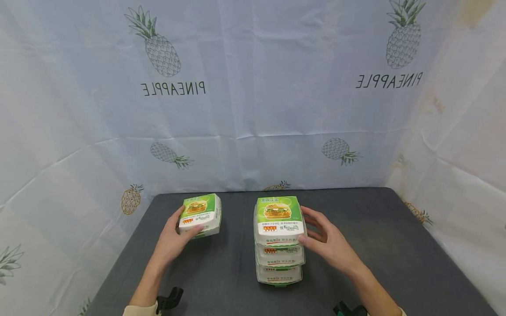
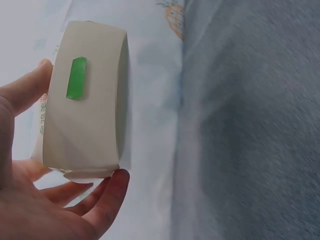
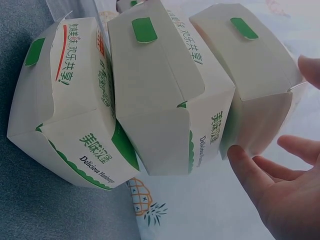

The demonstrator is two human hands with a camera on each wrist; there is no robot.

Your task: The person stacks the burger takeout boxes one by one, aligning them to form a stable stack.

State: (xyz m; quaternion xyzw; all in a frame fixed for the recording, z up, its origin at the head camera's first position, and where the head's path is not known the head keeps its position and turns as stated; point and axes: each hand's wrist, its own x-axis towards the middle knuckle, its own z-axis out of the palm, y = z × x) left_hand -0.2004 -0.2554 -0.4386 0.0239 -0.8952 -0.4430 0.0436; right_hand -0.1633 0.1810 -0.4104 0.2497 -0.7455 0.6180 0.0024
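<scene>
On the left, my left hand (image 1: 174, 241) holds a green-and-white hamburger box (image 1: 200, 215), raised and tilted above the dark table. The left wrist view shows the thumb against one face of this white carton (image 2: 85, 110) and the other fingers under its end. Three similar boxes stand stacked near the middle; the top box (image 1: 278, 219) has a burger picture on its lid. My right hand (image 1: 332, 245) is at the top box's right side, thumb by the front corner. In the right wrist view, its loosely spread fingertips are right at that box's side (image 3: 260, 120).
Below the top box are the middle box (image 1: 280, 256) and the bottom box (image 1: 278, 275), slightly offset. A dark grey table (image 1: 221, 281) lies under everything. White cloth printed with pineapples (image 1: 253, 109) hangs behind it and along both sides.
</scene>
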